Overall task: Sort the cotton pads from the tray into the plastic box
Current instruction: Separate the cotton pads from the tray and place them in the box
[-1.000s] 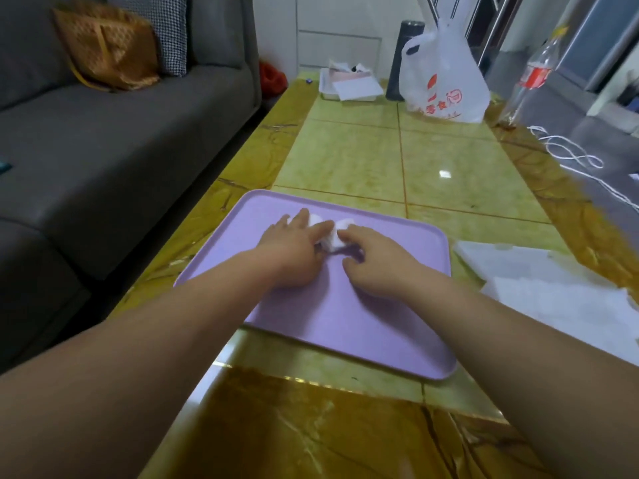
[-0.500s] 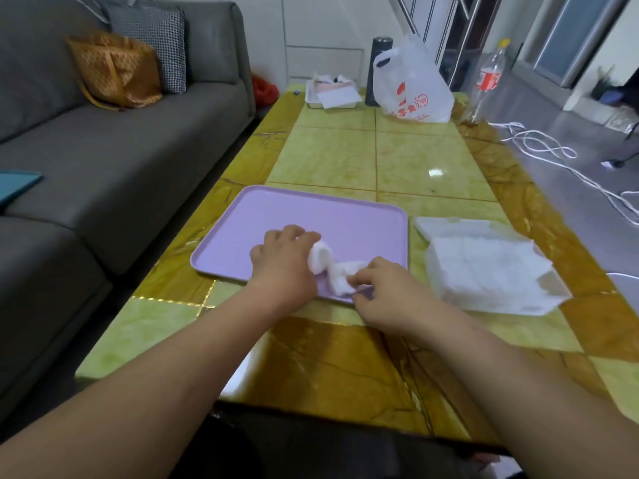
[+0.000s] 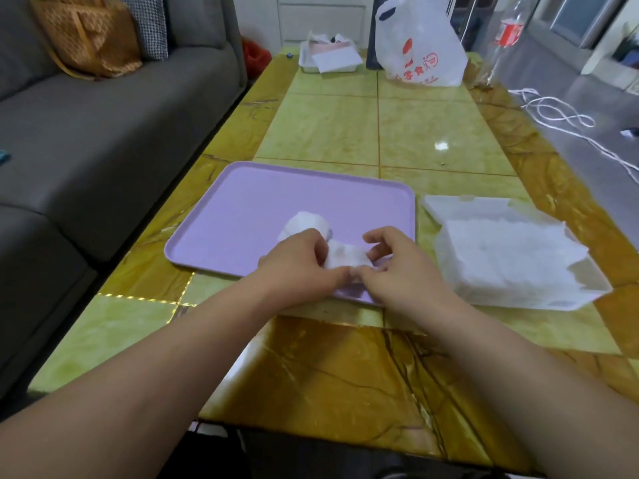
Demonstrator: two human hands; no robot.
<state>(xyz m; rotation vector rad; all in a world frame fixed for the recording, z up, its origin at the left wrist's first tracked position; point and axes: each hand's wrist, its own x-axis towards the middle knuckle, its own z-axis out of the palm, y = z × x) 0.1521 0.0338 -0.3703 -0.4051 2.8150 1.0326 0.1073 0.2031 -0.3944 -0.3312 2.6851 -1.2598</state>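
A lilac tray [image 3: 262, 198] lies on the green-and-amber table. Over its near right corner my left hand [image 3: 297, 264] and my right hand [image 3: 397, 267] hold a bunch of white cotton pads [image 3: 345, 254] between them, fingers curled round its two ends. More white pads [image 3: 306, 221] stick out beyond my left hand, above the tray floor. To the right of the tray stands the clear plastic box [image 3: 584, 295], full of white cotton pads [image 3: 508, 250], with its lid [image 3: 463, 205] open behind it.
A grey sofa [image 3: 103, 133] runs along the left of the table. At the far end stand a white plastic bag [image 3: 420, 46], a small white tray of papers [image 3: 328, 58] and a plastic bottle [image 3: 505, 39]. White cable [image 3: 560, 115] lies on the floor at right.
Both hands drew the cotton pads from the middle of the tray to its near right corner and lifted them; the right hand now grips the bunch's right end. The camera view shifted.
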